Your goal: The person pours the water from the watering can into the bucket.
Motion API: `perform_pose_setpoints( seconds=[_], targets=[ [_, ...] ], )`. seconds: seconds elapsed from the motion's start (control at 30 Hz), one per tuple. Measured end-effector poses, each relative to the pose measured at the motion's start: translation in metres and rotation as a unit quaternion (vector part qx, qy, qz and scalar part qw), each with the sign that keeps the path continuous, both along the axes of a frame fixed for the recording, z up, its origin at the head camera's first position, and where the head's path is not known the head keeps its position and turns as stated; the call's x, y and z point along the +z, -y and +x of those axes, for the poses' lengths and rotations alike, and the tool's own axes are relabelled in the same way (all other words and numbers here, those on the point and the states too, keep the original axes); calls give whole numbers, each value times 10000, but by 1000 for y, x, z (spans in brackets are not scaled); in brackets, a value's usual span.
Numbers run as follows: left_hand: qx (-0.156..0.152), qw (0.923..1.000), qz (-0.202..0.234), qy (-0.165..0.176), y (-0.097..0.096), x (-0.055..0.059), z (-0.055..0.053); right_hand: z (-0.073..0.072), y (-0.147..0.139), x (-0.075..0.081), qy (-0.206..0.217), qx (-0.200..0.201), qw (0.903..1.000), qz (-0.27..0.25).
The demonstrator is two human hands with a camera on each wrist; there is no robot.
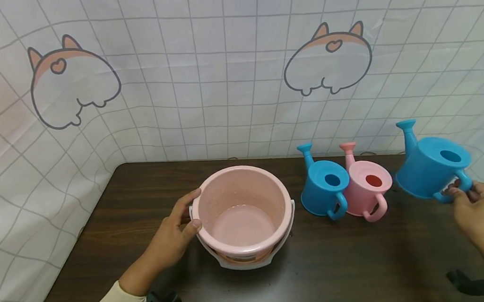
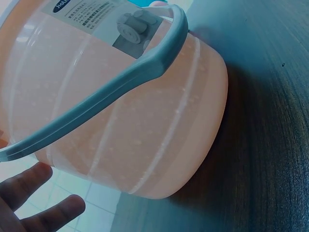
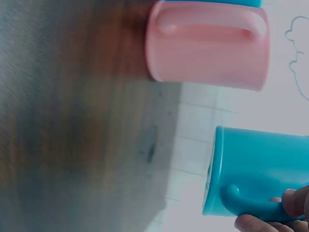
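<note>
A pale pink bucket (image 1: pixel 243 251) stands on the dark table, its light handle (image 2: pixel 120 87) hanging down at the front. My left hand (image 1: pixel 169 235) rests against the left side of its rim, thumb and index finger spread along the edge. In the left wrist view, two straight fingers (image 2: pixel 60 214) show beside the bucket wall. My right hand (image 1: pixel 483 210) grips the handle of a blue watering can (image 1: pixel 424 167), which hangs in the air, tilted, at the far right. To its left, a pink watering can (image 1: pixel 365 179) and another blue watering can (image 1: pixel 323 189) stand side by side.
The dark wooden table (image 1: pixel 132 216) ends in front of a white grid-patterned cloth (image 1: pixel 202 78) with cartoon animal drawings. The two standing cans are right of the bucket, near the table's back edge. Their spouts point towards the cloth.
</note>
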State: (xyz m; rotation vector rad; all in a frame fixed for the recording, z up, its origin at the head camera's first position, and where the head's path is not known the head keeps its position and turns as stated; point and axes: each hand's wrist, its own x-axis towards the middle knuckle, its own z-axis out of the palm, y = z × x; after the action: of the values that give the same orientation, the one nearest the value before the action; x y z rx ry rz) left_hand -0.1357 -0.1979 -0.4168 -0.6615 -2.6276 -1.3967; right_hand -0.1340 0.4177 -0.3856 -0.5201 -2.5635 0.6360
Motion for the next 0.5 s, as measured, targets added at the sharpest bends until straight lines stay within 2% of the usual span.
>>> perform_pose_setpoints(
  seconds=[0.07, 0.2, 0.3, 0.5],
  targets=[
    [6, 10000, 6, 4, 0, 0, 0, 0, -2, 8, -41, 154, 9999, -40],
    [9, 10000, 21, -2, 0, 0, 0, -1, -4, 22, -259, 507, 9970, -517],
    [16, 10000, 14, -12, 0, 0, 0, -3, -1, 31, -538, 585, 9934, -823],
    [25, 10000, 3, -55, 0, 0, 1, -5, 6, 44, -898, 641, 9903, -850]
  ],
)
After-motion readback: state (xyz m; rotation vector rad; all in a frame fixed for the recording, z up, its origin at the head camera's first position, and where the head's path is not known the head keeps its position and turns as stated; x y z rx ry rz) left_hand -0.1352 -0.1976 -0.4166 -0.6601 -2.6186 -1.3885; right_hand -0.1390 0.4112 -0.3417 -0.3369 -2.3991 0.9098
